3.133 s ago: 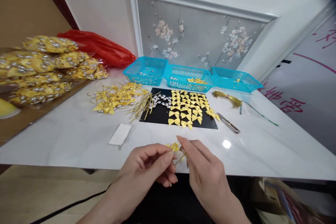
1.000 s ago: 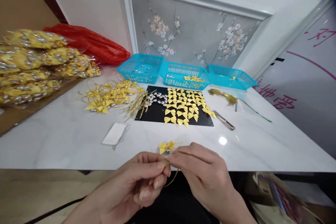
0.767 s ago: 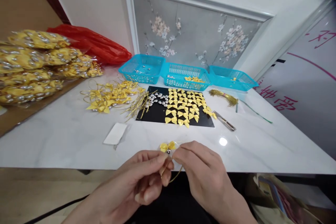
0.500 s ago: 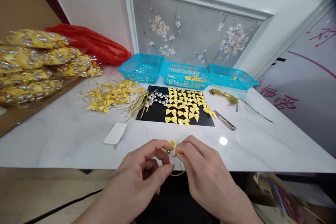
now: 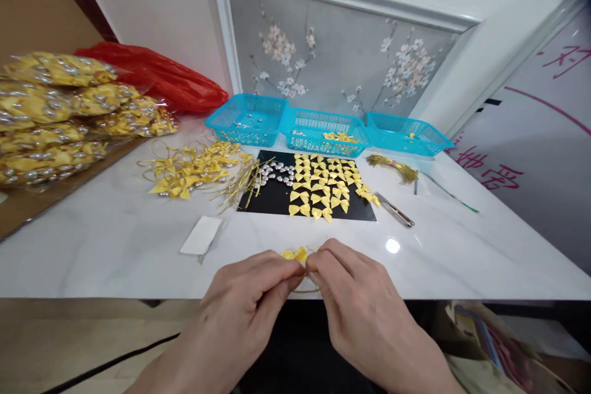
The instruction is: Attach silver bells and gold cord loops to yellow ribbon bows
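Observation:
At the table's front edge my left hand (image 5: 252,298) and my right hand (image 5: 362,298) meet, thumb and forefinger of each pinched together. A thin gold cord (image 5: 305,291) runs between them, its loop curving below the fingertips. Just beyond the left fingertips shows a small yellow ribbon bow (image 5: 295,254), its lower part hidden by the hand. Ahead lies a black mat (image 5: 272,203) with rows of yellow bows (image 5: 322,199) and a cluster of silver heart-shaped beads (image 5: 277,173). Loose gold cords (image 5: 237,188) rest over the mat's left edge.
Three blue baskets (image 5: 327,144) line the back. A pile of finished bows (image 5: 184,169) and a white card (image 5: 201,235) lie left. Bagged bows (image 5: 50,117) and a red plastic bag (image 5: 157,77) stand farther left. Right are a cutter knife (image 5: 396,209) and a cord bundle (image 5: 392,168).
My left fingers have closed from a loose curl into a pinch against the right fingertips. More of the yellow bow shows beyond them, and the cord loop sits slightly higher.

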`<action>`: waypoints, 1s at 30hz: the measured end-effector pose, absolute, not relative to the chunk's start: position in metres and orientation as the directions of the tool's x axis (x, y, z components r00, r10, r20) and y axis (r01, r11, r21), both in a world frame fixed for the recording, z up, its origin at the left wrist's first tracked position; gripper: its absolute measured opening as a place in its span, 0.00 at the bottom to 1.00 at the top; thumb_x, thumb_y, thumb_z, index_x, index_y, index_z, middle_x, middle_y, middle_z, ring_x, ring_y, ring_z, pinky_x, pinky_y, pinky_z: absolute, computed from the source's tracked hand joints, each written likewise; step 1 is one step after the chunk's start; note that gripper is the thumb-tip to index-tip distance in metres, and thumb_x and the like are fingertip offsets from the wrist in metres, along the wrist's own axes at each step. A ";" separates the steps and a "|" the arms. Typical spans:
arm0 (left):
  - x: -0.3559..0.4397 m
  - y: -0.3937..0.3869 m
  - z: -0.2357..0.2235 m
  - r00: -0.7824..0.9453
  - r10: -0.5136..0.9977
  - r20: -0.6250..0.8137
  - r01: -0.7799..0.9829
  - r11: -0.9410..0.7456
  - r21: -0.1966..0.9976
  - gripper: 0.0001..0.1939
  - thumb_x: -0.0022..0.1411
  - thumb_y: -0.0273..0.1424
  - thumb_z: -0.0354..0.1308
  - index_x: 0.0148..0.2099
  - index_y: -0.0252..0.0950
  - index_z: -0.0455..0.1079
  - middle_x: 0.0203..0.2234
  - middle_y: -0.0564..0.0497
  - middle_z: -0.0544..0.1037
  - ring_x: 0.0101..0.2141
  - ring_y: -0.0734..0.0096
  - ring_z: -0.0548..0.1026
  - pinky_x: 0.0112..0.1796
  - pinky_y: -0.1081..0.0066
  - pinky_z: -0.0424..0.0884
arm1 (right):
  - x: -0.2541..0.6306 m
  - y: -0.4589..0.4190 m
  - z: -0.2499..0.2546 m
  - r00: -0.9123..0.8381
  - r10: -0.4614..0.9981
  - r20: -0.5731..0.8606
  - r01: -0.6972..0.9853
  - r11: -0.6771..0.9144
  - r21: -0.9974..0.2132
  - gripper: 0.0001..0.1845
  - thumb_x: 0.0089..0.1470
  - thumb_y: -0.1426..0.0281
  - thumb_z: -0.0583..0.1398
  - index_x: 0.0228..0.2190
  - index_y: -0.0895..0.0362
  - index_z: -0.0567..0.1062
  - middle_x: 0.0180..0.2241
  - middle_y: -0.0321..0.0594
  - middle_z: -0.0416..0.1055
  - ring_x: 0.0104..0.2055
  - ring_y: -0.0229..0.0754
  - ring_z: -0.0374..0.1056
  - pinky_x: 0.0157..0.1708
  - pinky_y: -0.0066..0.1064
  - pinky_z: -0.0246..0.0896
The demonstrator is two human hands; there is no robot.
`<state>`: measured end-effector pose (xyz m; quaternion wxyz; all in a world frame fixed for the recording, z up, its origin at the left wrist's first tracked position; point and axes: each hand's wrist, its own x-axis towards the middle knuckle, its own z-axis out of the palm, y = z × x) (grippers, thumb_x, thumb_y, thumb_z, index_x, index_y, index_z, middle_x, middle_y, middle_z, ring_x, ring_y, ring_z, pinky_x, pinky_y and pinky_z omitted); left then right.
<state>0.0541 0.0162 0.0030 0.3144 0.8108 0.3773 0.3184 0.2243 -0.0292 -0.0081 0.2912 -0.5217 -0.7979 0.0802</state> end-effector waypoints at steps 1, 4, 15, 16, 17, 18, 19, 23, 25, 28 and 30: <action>0.054 0.017 0.003 0.523 0.810 0.264 0.422 -0.516 0.746 0.11 0.63 0.25 0.55 0.34 0.39 0.79 0.27 0.53 0.83 0.28 0.69 0.79 0.31 0.75 0.73 | 0.224 -0.029 -0.008 -0.286 0.879 0.381 0.784 0.444 -0.434 0.11 0.60 0.82 0.48 0.35 0.58 0.67 0.32 0.41 0.64 0.33 0.44 0.61 0.31 0.35 0.56; 0.053 0.018 0.000 0.549 0.802 0.234 0.443 -0.517 0.733 0.12 0.64 0.26 0.54 0.34 0.39 0.78 0.27 0.52 0.82 0.29 0.68 0.79 0.32 0.74 0.72 | 0.224 -0.028 -0.009 -0.284 0.884 0.370 0.783 0.437 -0.443 0.12 0.61 0.81 0.47 0.35 0.57 0.67 0.32 0.41 0.64 0.32 0.44 0.61 0.31 0.35 0.56; 0.053 0.017 -0.002 0.486 0.872 0.053 0.480 -0.317 0.818 0.14 0.67 0.30 0.51 0.30 0.39 0.72 0.14 0.59 0.68 0.18 0.74 0.69 0.25 0.76 0.63 | 0.231 -0.027 -0.013 -0.197 0.935 0.293 0.484 0.353 -0.800 0.12 0.67 0.76 0.49 0.42 0.53 0.70 0.38 0.37 0.68 0.38 0.38 0.67 0.39 0.31 0.62; 0.054 0.017 -0.002 0.476 0.879 0.029 0.482 -0.288 0.827 0.13 0.67 0.31 0.51 0.30 0.39 0.72 0.13 0.60 0.68 0.18 0.73 0.68 0.25 0.75 0.63 | 0.232 -0.027 -0.012 -0.189 0.938 0.290 0.452 0.345 -0.822 0.12 0.67 0.76 0.49 0.43 0.53 0.71 0.39 0.36 0.68 0.39 0.37 0.67 0.40 0.29 0.62; 0.054 0.017 -0.001 0.467 0.884 0.012 0.483 -0.266 0.834 0.13 0.66 0.32 0.51 0.30 0.39 0.72 0.13 0.60 0.67 0.17 0.73 0.68 0.25 0.75 0.63 | 0.233 -0.028 -0.012 -0.186 0.940 0.286 0.429 0.339 -0.837 0.12 0.67 0.76 0.50 0.43 0.52 0.71 0.38 0.36 0.69 0.39 0.36 0.67 0.40 0.28 0.62; 0.054 0.016 -0.001 0.460 0.888 0.002 0.484 -0.253 0.838 0.13 0.66 0.32 0.51 0.30 0.39 0.72 0.12 0.60 0.67 0.17 0.73 0.68 0.24 0.75 0.62 | 0.232 -0.029 -0.012 -0.185 0.941 0.283 0.412 0.336 -0.847 0.12 0.67 0.76 0.50 0.42 0.52 0.72 0.38 0.35 0.69 0.38 0.36 0.67 0.39 0.27 0.62; 0.054 0.016 -0.001 0.457 0.890 -0.004 0.486 -0.246 0.839 0.13 0.66 0.33 0.51 0.30 0.39 0.73 0.13 0.60 0.67 0.17 0.73 0.68 0.24 0.76 0.62 | 0.232 -0.029 -0.012 -0.184 0.941 0.285 0.399 0.337 -0.853 0.11 0.66 0.76 0.51 0.42 0.53 0.72 0.38 0.35 0.69 0.38 0.35 0.67 0.38 0.27 0.62; 0.053 0.016 -0.003 0.450 0.893 0.013 0.501 -0.264 0.824 0.14 0.67 0.33 0.51 0.30 0.40 0.74 0.13 0.59 0.67 0.18 0.73 0.68 0.24 0.76 0.62 | 0.226 -0.031 -0.012 -0.142 0.941 0.307 0.424 0.338 -0.840 0.07 0.62 0.76 0.56 0.41 0.54 0.72 0.36 0.36 0.70 0.33 0.35 0.67 0.33 0.25 0.62; 0.052 0.016 -0.005 0.453 0.891 0.030 0.503 -0.283 0.816 0.14 0.67 0.33 0.51 0.31 0.40 0.74 0.14 0.60 0.67 0.18 0.73 0.68 0.24 0.76 0.62 | 0.223 -0.032 -0.012 -0.125 0.938 0.324 0.452 0.345 -0.823 0.08 0.61 0.77 0.56 0.38 0.54 0.72 0.35 0.36 0.70 0.33 0.35 0.67 0.33 0.25 0.62; 0.051 0.016 -0.008 0.461 0.886 0.051 0.504 -0.308 0.807 0.14 0.67 0.33 0.51 0.31 0.40 0.73 0.14 0.60 0.67 0.18 0.74 0.68 0.24 0.76 0.63 | 0.220 -0.031 -0.013 -0.112 0.929 0.353 0.469 0.362 -0.805 0.10 0.62 0.79 0.54 0.35 0.55 0.72 0.32 0.35 0.70 0.32 0.35 0.67 0.32 0.25 0.62; 0.050 0.015 -0.010 0.463 0.883 0.072 0.507 -0.331 0.796 0.14 0.68 0.32 0.51 0.30 0.40 0.72 0.14 0.60 0.67 0.18 0.74 0.68 0.24 0.76 0.63 | 0.219 -0.031 -0.014 -0.101 0.931 0.351 0.473 0.355 -0.806 0.10 0.61 0.79 0.54 0.33 0.55 0.72 0.31 0.35 0.70 0.31 0.35 0.67 0.31 0.25 0.61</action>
